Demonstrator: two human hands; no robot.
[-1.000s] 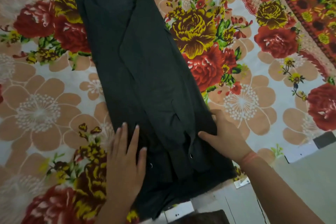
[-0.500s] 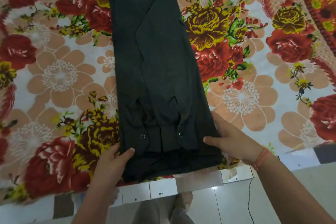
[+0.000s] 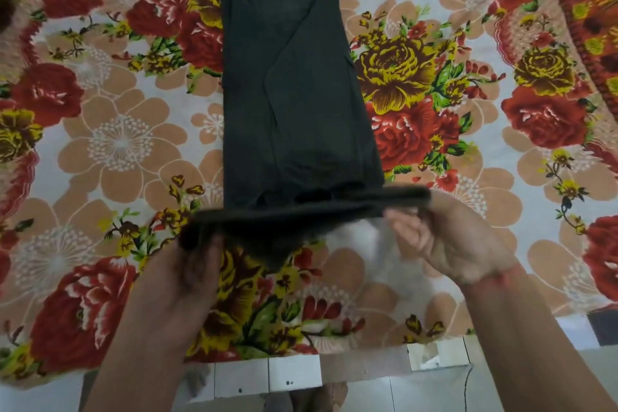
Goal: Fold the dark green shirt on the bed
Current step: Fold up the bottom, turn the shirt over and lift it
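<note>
The dark green shirt (image 3: 294, 94) lies on the bed as a long narrow strip, its sides folded in, running away from me. Its near end is lifted off the sheet and held as a flat edge across the view. My left hand (image 3: 190, 264) grips the left corner of that raised end. My right hand (image 3: 448, 237) pinches the right corner, palm turned up. Both hands and the raised edge are blurred by motion. The far end of the shirt rests flat on the bed.
The bed is covered by a floral sheet (image 3: 110, 144) with red, yellow and peach flowers. Its near edge (image 3: 334, 358) runs along the bottom, with white floor tiles (image 3: 267, 378) below. A patterned orange cloth (image 3: 588, 3) lies at the far right.
Both hands went from pressing on the shirt's near end to gripping its two corners, and have lifted that end up off the bed. The view has shifted so the shirt appears centred.
</note>
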